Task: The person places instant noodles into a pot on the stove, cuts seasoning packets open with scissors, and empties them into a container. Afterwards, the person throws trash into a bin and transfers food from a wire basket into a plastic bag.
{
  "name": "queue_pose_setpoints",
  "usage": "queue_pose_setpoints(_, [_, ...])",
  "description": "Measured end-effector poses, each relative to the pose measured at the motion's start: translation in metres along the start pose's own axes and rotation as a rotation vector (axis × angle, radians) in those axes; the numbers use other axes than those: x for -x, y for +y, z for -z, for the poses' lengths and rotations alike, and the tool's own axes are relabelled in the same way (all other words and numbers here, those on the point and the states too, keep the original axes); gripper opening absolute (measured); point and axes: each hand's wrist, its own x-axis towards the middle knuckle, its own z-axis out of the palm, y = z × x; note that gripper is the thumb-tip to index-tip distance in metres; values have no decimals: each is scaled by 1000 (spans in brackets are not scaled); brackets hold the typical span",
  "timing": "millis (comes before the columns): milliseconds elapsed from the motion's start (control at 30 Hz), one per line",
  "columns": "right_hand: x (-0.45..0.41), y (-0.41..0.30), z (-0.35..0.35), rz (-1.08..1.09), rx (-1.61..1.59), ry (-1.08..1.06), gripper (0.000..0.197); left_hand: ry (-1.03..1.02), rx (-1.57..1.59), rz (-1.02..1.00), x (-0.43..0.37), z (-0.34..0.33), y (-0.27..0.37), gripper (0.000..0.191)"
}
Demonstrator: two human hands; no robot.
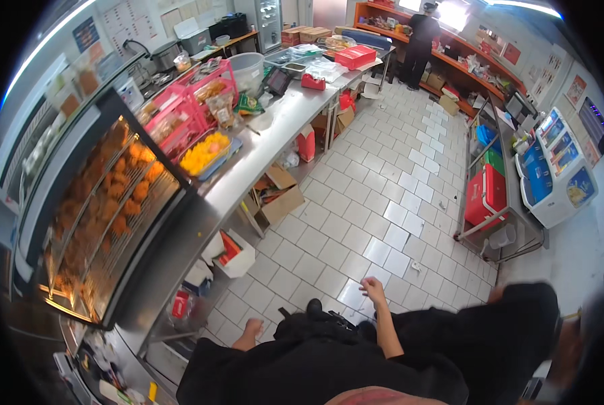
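Note:
Both my hands hang over the tiled floor, away from the counter. My left hand is low beside my black clothing, its fingers curled; whether anything is in it cannot be told. My right hand is farther forward, holding nothing, with fingers loosely bent and partly apart. To the left, a lit glass warming cabinet shows fried food on wire racks. Beyond it on the steel counter stand a tray of yellow food, pink plastic baskets, a red tape dispenser and a red box.
Open cardboard boxes sit under the counter. On the right, a wheeled steel table has a red cooler below. A person in black stands by orange shelves; another dark-clothed person is close at my right.

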Motion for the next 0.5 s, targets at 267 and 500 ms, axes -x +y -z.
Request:
queue_pose_setpoints(267, [-325,-262,-40,259,202,-381,31,19,296,160,-16,-4,120,22])
queue_pose_setpoints(500, [-603,-454,-66,260,335,-316,26,-26,248,20,-130,-66,363,26])
